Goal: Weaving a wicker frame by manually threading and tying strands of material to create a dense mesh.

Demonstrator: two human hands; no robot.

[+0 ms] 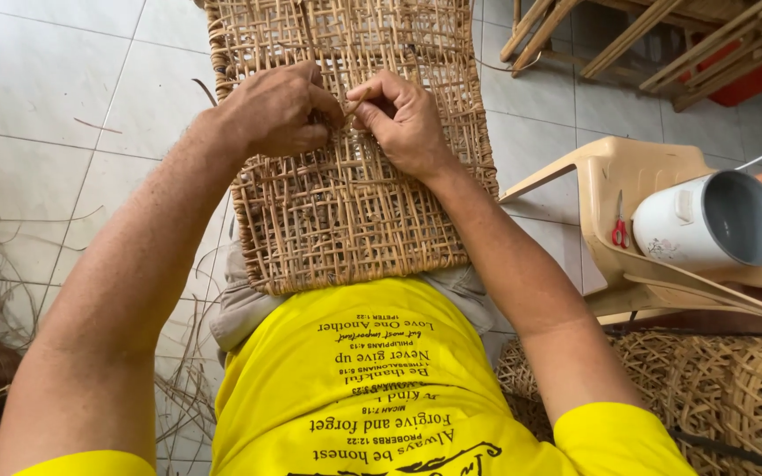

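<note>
At frame centre, left hand and right hand pinch a thin cane strand over the woven panel, fingers narrow. Bare tiled floor lies open upper left; a plastic chair crowds the right edge.

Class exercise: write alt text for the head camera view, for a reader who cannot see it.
Both hands, left hand and right hand, pinch a thin strand over a woven rattan panel resting on the person's lap. A plastic chair at right holds red scissors and a white mug.

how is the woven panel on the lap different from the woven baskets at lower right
The woven panel is flat with an open grid; the woven baskets are rounded with a denser weave. Both hands, left and right, work on the panel; the baskets lie untouched. Both are tan cane.
</note>
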